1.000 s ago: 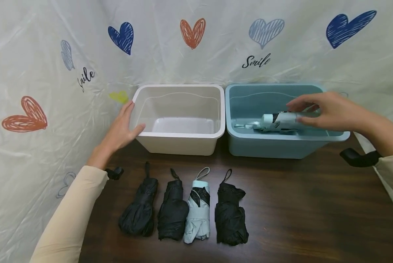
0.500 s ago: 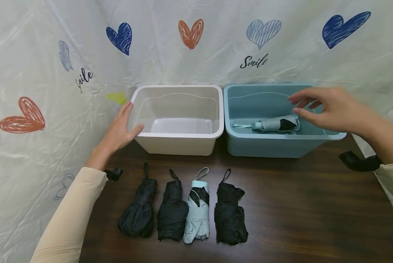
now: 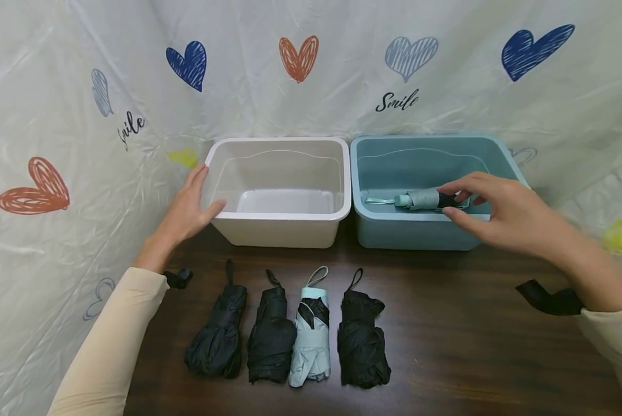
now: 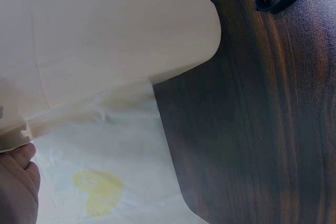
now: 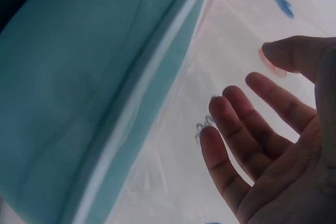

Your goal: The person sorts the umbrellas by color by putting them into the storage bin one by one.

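Observation:
In the head view my left hand [image 3: 184, 200] rests against the left rim of the off-white bin [image 3: 277, 231], fingers extended along its side and thumb at the front corner. The left wrist view shows curled fingertips [image 4: 23, 158] right at that bin's edge. My right hand [image 3: 503, 211] hangs over the front right of the blue bin [image 3: 415, 234], holding nothing, its fingers loosely bent and apart from the thumb. Inside the blue bin lies a folded light-blue umbrella [image 3: 420, 199] with its strap to the left; the hand overlaps its right end.
On the dark wooden table [image 3: 462, 335], a row of folded umbrellas lies before the bins: a black umbrella [image 3: 218, 332], a second black umbrella [image 3: 271, 341], a light-blue umbrella [image 3: 311, 346] and another black umbrella [image 3: 364, 341]. A white heart-printed sheet [image 3: 238, 86] hangs behind.
My right hand has let go of the light-blue umbrella in the blue bin, lifted off, then come forward towards the bin's front rim. The left hand stays at the off-white bin.

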Available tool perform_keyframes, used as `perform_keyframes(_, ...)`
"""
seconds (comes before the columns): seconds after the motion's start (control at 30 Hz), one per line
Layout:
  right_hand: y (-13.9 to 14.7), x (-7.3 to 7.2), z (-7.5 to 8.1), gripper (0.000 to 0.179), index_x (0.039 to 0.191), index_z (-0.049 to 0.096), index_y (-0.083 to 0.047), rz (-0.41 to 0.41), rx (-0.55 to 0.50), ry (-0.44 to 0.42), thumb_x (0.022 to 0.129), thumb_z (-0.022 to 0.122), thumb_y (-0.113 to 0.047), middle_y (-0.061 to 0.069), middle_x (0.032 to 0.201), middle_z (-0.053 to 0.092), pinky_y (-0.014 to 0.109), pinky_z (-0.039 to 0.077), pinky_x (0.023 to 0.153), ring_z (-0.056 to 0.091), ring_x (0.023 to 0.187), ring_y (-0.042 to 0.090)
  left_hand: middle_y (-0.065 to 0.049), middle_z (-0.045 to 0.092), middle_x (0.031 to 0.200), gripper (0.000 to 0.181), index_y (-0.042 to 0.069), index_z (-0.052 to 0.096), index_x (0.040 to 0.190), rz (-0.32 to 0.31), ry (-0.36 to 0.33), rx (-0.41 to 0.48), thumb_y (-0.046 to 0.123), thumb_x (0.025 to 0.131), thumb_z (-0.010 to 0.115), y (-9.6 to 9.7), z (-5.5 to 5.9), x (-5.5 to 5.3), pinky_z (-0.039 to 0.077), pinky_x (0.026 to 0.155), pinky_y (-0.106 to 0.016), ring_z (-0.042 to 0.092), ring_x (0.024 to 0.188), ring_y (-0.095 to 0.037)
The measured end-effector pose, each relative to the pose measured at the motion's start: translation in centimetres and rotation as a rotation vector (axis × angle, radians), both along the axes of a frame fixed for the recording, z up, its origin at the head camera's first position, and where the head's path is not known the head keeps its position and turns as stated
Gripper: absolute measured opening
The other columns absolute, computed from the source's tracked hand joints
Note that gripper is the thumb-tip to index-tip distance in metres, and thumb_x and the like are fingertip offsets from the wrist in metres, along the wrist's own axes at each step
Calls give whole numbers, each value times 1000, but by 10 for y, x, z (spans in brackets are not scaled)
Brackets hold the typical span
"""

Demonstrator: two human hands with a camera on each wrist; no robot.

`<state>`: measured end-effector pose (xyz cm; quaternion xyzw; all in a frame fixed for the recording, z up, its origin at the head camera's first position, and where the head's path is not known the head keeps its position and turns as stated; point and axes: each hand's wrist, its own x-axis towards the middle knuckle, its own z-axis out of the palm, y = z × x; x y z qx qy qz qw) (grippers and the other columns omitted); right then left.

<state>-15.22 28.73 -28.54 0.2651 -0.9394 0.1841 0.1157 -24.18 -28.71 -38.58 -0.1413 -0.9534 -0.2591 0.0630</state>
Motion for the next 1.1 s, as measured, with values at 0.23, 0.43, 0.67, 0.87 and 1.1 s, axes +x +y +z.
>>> perform_keyframes(0.23,-18,30,-26,49,130,74,-16,1,-65,13,83,86,-7,0,114,72,23,49,57,67,92,15,-22,17,176,93,-2,19,167,-10,-7,7,44,99,62,4,-1,0,24,128,-68,22,162,-47)
perform_keyframes(0.43,-38,55,-65,45,132,71,-22,-9,-99,-70,89,85,-21,-6,117,73,28,56,69,69,93,12,-24,18,176,92,-4,19,167,-18,-15,6,41,100,63,5,-7,-1,24,129,-67,22,161,-48)
perform_keyframes(0.67,-70,79,-112,47,134,68,-22,-64,-159,-276,92,81,-40,-7,119,72,35,61,78,72,96,12,-24,18,175,92,-3,19,167,-16,-13,7,40,99,64,3,-9,1,23,129,-67,22,161,-47)
perform_keyframes(0.87,-87,89,-125,64,141,64,-20,-137,-128,-426,92,76,-59,0,118,73,36,57,73,72,97,16,-26,18,175,92,-5,18,166,-21,10,24,35,98,65,3,-1,-1,24,128,-69,23,160,-50)
perform_keyframes(1.1,-105,103,-146,76,142,65,-18,-284,-64,-504,90,68,-73,3,115,74,39,54,69,68,91,15,-26,17,175,93,-4,16,167,-15,-17,13,37,98,63,2,6,2,25,126,-71,25,159,-52)
